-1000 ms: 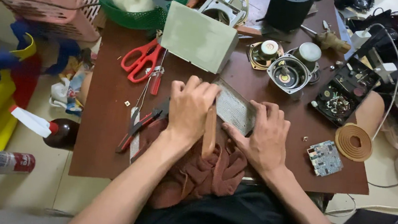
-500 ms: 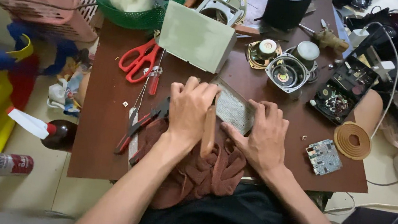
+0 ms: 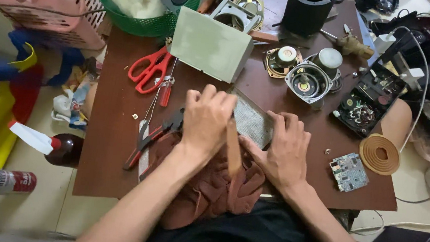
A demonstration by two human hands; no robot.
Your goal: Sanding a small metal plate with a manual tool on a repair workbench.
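Note:
My left hand (image 3: 205, 120) presses down on a brown wooden-handled tool (image 3: 233, 151) and the left end of a grey metal mesh grille (image 3: 250, 122). My right hand (image 3: 283, 153) grips the grille's right end, holding it on a dark red cloth (image 3: 209, 188) at the near edge of the brown table (image 3: 116, 128). The tool's working end is hidden under my left palm. Red-handled pliers (image 3: 152, 137) lie just left of my left hand.
Red scissors (image 3: 149, 68), a small red screwdriver (image 3: 166, 92), a pale green box (image 3: 210, 44), loose speakers (image 3: 306, 83), a black open device (image 3: 367, 100), a small circuit board (image 3: 349, 171) and a tan tape roll (image 3: 379, 153) lie on the table. A green basket (image 3: 156, 22) and pink basket (image 3: 54, 3) stand at the back left.
Both hands stay on the grille; my left hand has shifted only slightly over it. Nothing else has moved.

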